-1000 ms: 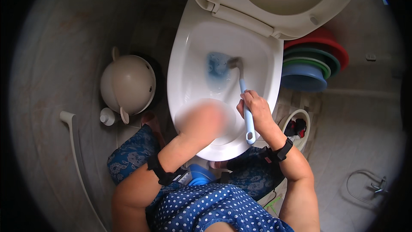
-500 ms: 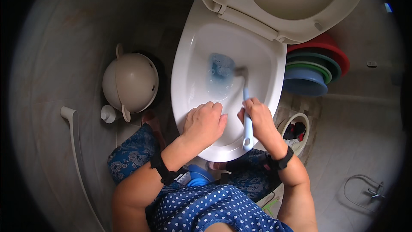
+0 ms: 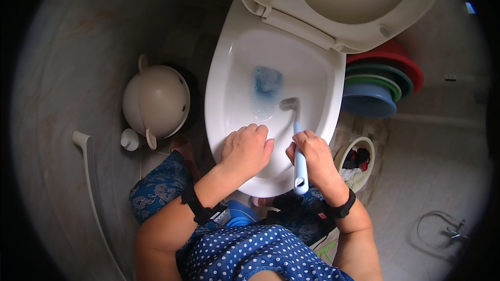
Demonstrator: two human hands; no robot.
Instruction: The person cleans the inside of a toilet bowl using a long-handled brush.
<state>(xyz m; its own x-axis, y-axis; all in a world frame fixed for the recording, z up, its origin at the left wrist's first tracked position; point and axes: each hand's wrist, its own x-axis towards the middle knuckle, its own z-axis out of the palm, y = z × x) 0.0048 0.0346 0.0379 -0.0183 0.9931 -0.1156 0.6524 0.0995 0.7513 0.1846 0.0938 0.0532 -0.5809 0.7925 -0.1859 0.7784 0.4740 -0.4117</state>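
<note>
My right hand [image 3: 314, 157] is wrapped round the pale blue handle of a toilet brush [image 3: 300, 173]. Its bent grey head [image 3: 288, 104] is against or just above the right inner wall of the white toilet bowl [image 3: 307, 73], apart from the blue water [image 3: 268, 80]. Over the front left part of the bowl, my left hand [image 3: 246, 148] is loosely curled with the back up. Nothing shows in it, though its fingertips are hidden underneath. The beige seat and lid [image 3: 341, 36] stand raised behind the bowl.
Left of the toilet are a round beige lidded bin [image 3: 156, 101] and a white bottle [image 3: 130, 139]. Nested basins [image 3: 370, 99] stand on the right, with a small basket [image 3: 369, 148] of cloths nearer. A grab rail [image 3: 91, 177] runs along the left wall; a tap [image 3: 455, 230] is at right.
My right hand has drawn the toilet brush slightly nearer, so its head has left the water's edge. The water has less foam. My left hand has barely moved.
</note>
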